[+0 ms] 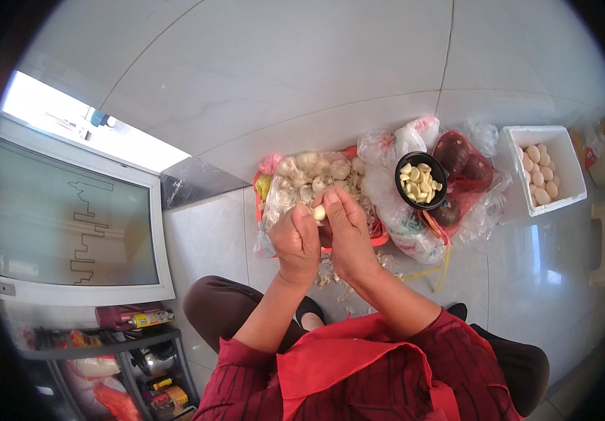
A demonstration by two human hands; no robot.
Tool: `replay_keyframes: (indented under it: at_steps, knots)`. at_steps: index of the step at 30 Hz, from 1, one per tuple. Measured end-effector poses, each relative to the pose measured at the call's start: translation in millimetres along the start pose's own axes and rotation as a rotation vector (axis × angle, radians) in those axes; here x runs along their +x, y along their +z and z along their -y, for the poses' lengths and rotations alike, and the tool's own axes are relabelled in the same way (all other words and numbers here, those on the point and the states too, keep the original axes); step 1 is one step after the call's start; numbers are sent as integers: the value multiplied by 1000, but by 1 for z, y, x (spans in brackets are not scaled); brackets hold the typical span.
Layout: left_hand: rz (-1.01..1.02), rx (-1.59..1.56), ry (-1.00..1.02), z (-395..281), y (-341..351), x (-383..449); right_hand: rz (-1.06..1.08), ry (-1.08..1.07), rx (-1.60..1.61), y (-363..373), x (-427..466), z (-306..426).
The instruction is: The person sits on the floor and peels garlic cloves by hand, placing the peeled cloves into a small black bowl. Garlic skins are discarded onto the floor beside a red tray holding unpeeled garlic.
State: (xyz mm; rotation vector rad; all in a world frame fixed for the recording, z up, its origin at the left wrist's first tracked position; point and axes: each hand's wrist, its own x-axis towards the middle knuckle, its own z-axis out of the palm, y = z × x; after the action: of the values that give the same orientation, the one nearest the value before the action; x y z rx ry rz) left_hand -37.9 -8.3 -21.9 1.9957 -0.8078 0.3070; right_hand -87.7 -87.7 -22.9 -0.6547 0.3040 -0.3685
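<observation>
A pale garlic clove (318,212) is pinched between the fingertips of my left hand (298,242) and my right hand (347,231). Both hands are held together over a red plastic basket (381,241) heaped with garlic bulbs (306,164) and loose skins, some of it in clear plastic. To the right of the basket, a black bowl (421,180) with peeled garlic cloves (420,185) rests on plastic bags. Shed garlic skins (328,271) lie on the floor tiles below my hands. The hands hide part of the basket.
Beside the bowl is a red mesh bag (468,192) of dark round vegetables. Further right stands a white foam box (570,187) holding eggs (541,173). A shelf unit (123,344) with packets is at lower left, below a frosted glass door (76,210). A tiled wall (302,68) rises behind the basket.
</observation>
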Motion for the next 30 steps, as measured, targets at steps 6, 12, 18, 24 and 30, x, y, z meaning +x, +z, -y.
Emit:
replay_keyframes:
  at_steps: [6, 12, 18, 24, 30]
  knots:
    - [109, -661, -655, -9, -11, 14, 87, -58, -18, -6, 10, 16]
    - [659, -90, -377, 6, -25, 21, 194, -46, -2, -33, 23, 29]
    - [514, -103, -690, -10, -33, 36, 254, -113, -100, -34, 22, 37]
    - [206, -646, -403, -29, -20, 23, 281, -243, -124, -18, 17, 31]
    - [202, -576, -306, -30, -26, 24, 235, -322, -169, -21, 15, 27]
